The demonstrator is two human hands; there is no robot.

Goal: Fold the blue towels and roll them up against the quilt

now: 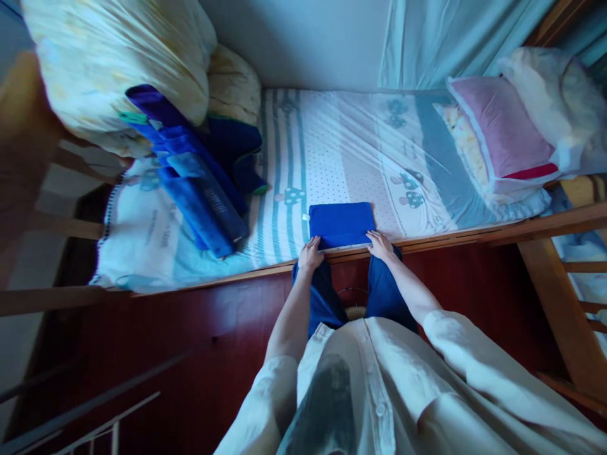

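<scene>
A folded blue cloth (341,223) lies flat on the bed sheet (332,151) at the near edge of the mattress. My left hand (310,253) rests on its near left corner, fingers bent over the edge. My right hand (380,244) holds the near right corner the same way. Both arms reach out from a white buttoned shirt.
A pile of dark blue folded clothes (199,183) lies to the left, under a bulky yellowish quilt (114,63). A pink pillow (502,133) and a white fluffy cushion (550,95) sit at the right end. A wooden bed rail (474,235) and a ladder (569,316) border the dark red floor.
</scene>
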